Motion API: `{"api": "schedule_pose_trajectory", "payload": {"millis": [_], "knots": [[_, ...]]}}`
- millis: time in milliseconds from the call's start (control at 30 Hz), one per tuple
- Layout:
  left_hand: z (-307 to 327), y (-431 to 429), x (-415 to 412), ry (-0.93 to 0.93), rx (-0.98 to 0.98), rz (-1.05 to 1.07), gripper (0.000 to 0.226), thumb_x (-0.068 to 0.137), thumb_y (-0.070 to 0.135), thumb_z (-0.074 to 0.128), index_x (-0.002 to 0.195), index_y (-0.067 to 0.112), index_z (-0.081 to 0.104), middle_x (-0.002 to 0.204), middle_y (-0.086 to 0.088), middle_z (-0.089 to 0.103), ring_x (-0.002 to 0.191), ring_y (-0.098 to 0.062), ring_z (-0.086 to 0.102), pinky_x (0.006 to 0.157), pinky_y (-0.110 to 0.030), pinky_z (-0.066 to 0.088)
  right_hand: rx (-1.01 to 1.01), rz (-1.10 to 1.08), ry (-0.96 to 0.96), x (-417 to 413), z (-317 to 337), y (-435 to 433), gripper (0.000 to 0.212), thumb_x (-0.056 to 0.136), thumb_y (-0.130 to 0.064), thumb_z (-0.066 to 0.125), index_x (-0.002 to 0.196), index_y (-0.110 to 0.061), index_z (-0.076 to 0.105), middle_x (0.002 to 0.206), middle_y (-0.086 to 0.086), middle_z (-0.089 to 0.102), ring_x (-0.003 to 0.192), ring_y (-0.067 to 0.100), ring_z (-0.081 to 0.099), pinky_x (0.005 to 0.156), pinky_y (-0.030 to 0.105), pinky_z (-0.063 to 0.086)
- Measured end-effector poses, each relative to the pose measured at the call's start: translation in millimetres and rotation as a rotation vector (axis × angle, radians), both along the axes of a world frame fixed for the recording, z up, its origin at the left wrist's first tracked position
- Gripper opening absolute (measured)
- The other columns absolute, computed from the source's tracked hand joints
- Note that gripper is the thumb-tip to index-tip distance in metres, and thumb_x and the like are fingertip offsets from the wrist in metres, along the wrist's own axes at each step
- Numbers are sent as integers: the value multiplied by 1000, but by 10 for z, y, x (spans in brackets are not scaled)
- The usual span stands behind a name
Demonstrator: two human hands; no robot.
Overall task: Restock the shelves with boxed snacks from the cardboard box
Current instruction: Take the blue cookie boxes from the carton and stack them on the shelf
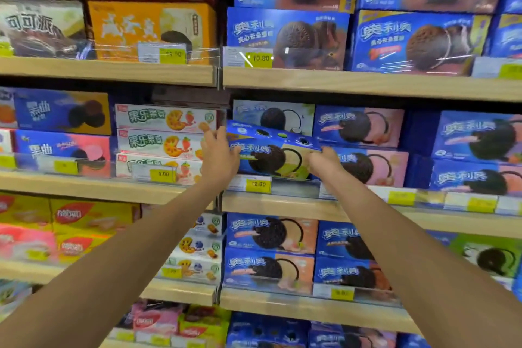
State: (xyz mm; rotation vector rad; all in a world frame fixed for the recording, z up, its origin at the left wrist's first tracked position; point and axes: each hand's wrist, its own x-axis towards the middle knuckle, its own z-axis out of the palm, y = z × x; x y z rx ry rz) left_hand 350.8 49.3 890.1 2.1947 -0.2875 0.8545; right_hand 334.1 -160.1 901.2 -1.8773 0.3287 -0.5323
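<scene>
The upper-shelf tag (260, 58) reads 10.80. On the middle shelf (99, 186), the left tag (163, 174) reads 5.00 and the right tag (258, 184) ends in 2.80. The tilted blue box (271, 155) reads 奥利奥, and the white boxes (165, 118) read 果乐果香.

Light wooden shelves (113, 70) carry stacked blue cookie boxes (358, 127) behind yellow price tags (258, 185).

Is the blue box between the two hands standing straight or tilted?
Tilted. The blue box shows its top face and slopes down to the right, held by the left hand and right hand.
</scene>
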Motion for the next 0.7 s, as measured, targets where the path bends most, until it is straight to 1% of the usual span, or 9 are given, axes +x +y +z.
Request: {"api": "schedule_pose_trajectory", "payload": {"millis": [33,100,167,233,300,333,467,533,700], "knots": [[-9,-3,45,26,-3,6,52,94,18,54,140,10,32,137,-16,33,126,-35,35,99,-44,38,-42,-7,18,-3,4,10,57,92,-10,50,144,-2,28,139,15,43,125,31,45,97,34,39],[3,-18,87,57,45,3,48,93,14,53,138,6,35,133,-17,39,120,-36,43,91,-43,42,-88,24,37,-13,8,29,60,92,-17,52,146,-4,28,148,14,35,133,31,38,103,35,36],[27,-80,94,61,164,-1,37,93,12,52,128,3,42,126,-19,45,111,-37,49,83,-42,43,-126,45,45,-26,-4,3,53,92,-20,52,140,-4,36,142,12,41,127,29,43,101,36,38],[28,-147,72,64,319,36,35,93,14,52,124,3,44,128,-19,45,116,-38,44,89,-43,41,-225,11,9,-64,-16,-46,34,92,-17,51,123,-4,49,122,12,51,106,25,51,87,33,42],[17,-197,77,28,450,102,39,92,19,53,128,6,45,135,-16,42,127,-38,34,99,-43,35,-365,-91,-71,-113,-27,-124,34,90,-11,50,123,-2,51,123,12,51,98,27,53,78,34,43],[7,-217,77,-14,505,129,42,91,22,54,130,8,45,138,-15,42,130,-36,30,102,-42,33,-457,-149,-107,-141,-41,-171,37,89,-8,49,125,-1,50,129,15,48,104,29,52,81,36,44],[-17,-419,107,45,606,73,62,90,39,56,144,23,30,151,-12,26,139,-35,19,109,-50,26,-776,-312,-9,-171,-84,-420,59,84,-11,53,140,-11,37,145,19,27,132,40,22,101,46,35],[-18,-554,141,111,629,84,70,90,41,57,147,27,21,152,-12,23,140,-36,17,109,-53,25,-813,-297,78,-158,-99,-534,67,84,-15,55,145,-20,28,151,16,18,138,41,11,102,52,34],[14,-673,331,140,580,86,69,89,29,60,146,22,22,149,-12,28,139,-38,16,101,-55,38,-863,-290,122,-95,-200,-667,68,87,-20,53,148,-26,21,156,13,11,143,40,-2,104,56,33]]}}
